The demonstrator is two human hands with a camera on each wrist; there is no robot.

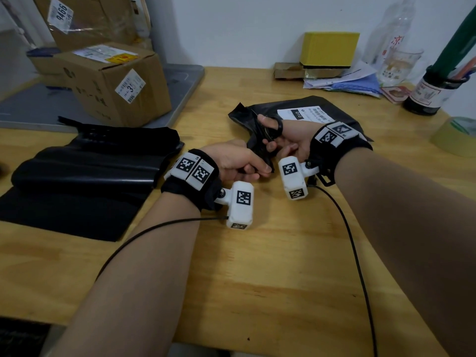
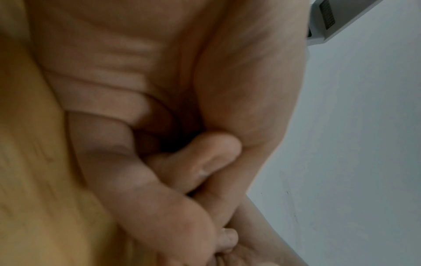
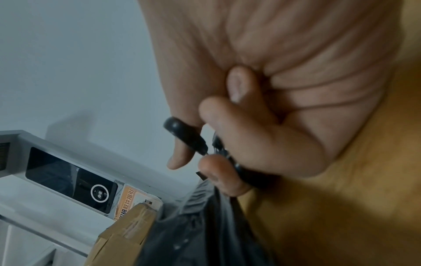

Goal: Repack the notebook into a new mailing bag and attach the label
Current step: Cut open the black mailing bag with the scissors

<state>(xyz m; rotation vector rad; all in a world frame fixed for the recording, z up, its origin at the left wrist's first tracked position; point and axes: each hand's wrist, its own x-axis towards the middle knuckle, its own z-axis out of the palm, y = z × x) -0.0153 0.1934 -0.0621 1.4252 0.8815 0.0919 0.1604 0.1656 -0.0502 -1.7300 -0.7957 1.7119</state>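
Observation:
A black mailing bag (image 1: 316, 105) with a white label (image 1: 300, 113) lies on the wooden table (image 1: 257, 253) at centre. My right hand (image 1: 269, 136) holds black scissors (image 1: 277, 128), thumb through one handle ring, blades at the bag's raised left edge. In the right wrist view the scissors (image 3: 182, 134) sit in my curled fingers above the crumpled bag (image 3: 200, 230). My left hand (image 1: 257, 171) pinches the bag's near corner, and its fingers (image 2: 193, 162) are curled tight. A stack of folded new black bags (image 1: 90, 166) lies at left. The notebook is hidden.
Cardboard boxes (image 1: 116, 81) stand on a grey platform (image 1: 183, 81) at the back left. A yellow box (image 1: 328, 48), papers (image 1: 345, 81), a glass (image 1: 399, 65) and a dark bottle (image 1: 425, 95) line the back right. A tape roll (image 1: 456, 136) sits at the right edge.

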